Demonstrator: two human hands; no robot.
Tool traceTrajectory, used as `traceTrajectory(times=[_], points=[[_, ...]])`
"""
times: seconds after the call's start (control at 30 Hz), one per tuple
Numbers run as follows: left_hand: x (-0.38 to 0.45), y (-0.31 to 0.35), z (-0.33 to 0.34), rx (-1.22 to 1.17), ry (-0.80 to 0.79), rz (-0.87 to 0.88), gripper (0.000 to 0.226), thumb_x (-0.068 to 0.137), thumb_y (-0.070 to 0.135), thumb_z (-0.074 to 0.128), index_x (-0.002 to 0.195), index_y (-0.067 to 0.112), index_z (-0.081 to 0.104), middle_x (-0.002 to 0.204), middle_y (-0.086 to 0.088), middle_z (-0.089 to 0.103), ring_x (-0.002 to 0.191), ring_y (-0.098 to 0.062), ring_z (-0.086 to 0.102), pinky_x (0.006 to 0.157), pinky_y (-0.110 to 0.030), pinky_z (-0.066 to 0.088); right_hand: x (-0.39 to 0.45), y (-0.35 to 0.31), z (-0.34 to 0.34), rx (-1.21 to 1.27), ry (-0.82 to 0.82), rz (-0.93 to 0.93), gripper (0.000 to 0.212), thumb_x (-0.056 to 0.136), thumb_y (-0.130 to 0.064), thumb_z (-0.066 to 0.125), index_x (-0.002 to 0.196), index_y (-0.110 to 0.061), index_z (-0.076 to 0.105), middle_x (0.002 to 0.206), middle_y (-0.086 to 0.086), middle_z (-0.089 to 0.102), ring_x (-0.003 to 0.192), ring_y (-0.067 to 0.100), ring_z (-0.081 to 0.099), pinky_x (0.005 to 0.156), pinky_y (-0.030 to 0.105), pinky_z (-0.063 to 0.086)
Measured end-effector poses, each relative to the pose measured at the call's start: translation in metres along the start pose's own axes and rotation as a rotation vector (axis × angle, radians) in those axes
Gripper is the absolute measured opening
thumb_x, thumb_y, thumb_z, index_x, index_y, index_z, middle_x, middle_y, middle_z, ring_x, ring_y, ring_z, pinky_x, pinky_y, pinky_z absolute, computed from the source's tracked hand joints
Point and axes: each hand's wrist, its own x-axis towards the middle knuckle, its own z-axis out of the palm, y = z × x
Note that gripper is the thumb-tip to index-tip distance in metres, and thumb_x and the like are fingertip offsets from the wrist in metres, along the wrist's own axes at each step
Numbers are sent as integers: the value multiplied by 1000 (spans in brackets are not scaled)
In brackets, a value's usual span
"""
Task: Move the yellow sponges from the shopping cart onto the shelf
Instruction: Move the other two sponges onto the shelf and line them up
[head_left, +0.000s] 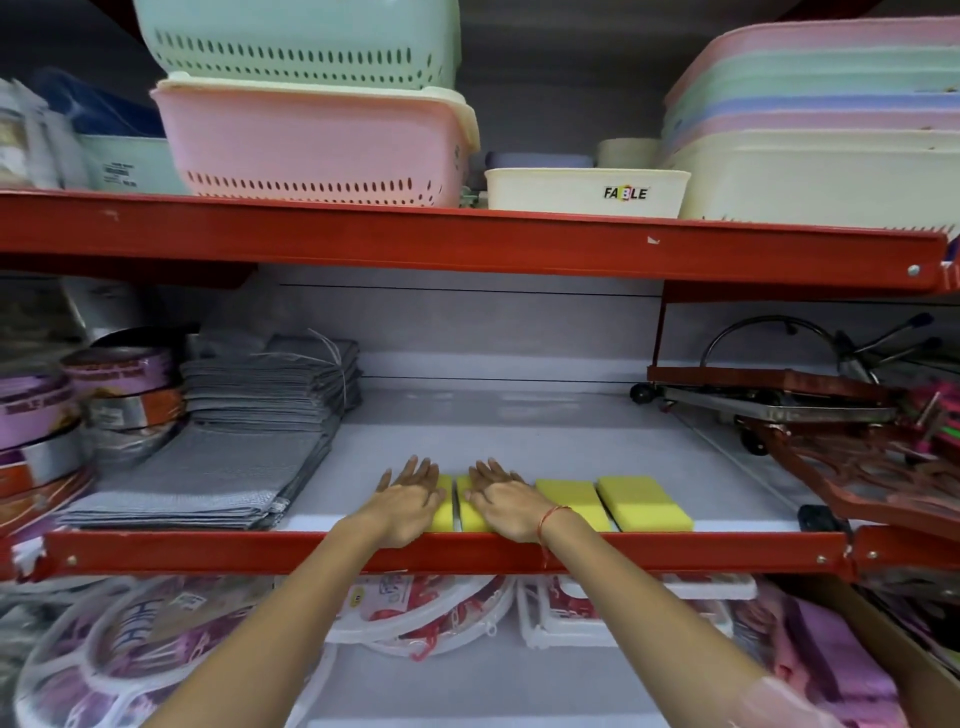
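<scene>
Sponges on shelf (519, 447): four yellow sponges (644, 503) in a row along its 6 o'clock edge.
Left hand (410, 501): fingers flat, spread on leftmost sponge.
Right hand (501, 501): likewise, on its neighbour at 3 o'clock.
Left to do: cannot tell (shopping cart out of view).

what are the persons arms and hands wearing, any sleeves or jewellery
Both forearms are bare, with no gloves or rings visible on the left hand or the right hand. The right wrist carries a thin red thread bracelet with a loose end hanging down. A bit of pale, pinkish sleeve shows at the bottom right, high on the right arm. No sleeve is visible on the left arm.
</scene>
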Motion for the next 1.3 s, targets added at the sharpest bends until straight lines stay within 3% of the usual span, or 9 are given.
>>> traceTrajectory(times=[0.63, 0.77, 0.97, 1.17, 1.3], points=[[-5, 29, 11, -18, 3, 6, 60, 103, 37, 14, 153, 6, 6, 163, -11, 1, 151, -22, -6, 124, -42, 0, -22, 8, 2, -12, 51, 11, 58, 104, -34, 21, 152, -2, 18, 162, 15, 15, 151, 23, 10, 124, 40, 12], [-8, 33, 9, -3, 10, -3, 60, 103, 38, 13, 153, 8, 3, 164, -9, -2, 151, -21, -8, 124, -42, -3, -23, 8, 2, -5, 51, 5, 58, 104, -35, 19, 153, -4, 14, 163, 12, 9, 152, 21, 3, 125, 40, 7], [-11, 51, 3, -36, 101, 82, 61, 102, 41, 12, 154, 11, 2, 164, -5, -1, 151, -16, -7, 125, -41, -3, -31, 18, -21, 56, 202, 11, 57, 104, -33, 20, 153, -4, 10, 163, 11, 4, 152, 19, -2, 124, 35, 2], [-11, 73, 11, -12, 10, 122, 57, 103, 34, 15, 153, 7, 9, 164, -8, 4, 152, -18, 0, 125, -38, 3, -52, 49, -21, 30, 185, 101, 56, 104, -31, 19, 152, -2, 15, 163, 12, 7, 152, 21, 2, 125, 39, 8], [-14, 74, 15, 18, 37, 115, 56, 103, 32, 16, 153, 6, 13, 163, -8, 8, 152, -17, 5, 125, -36, 5, -61, 62, -10, 4, 152, 131, 53, 103, -26, 21, 150, -3, 26, 162, 12, 13, 152, 19, 10, 124, 40, 11]])
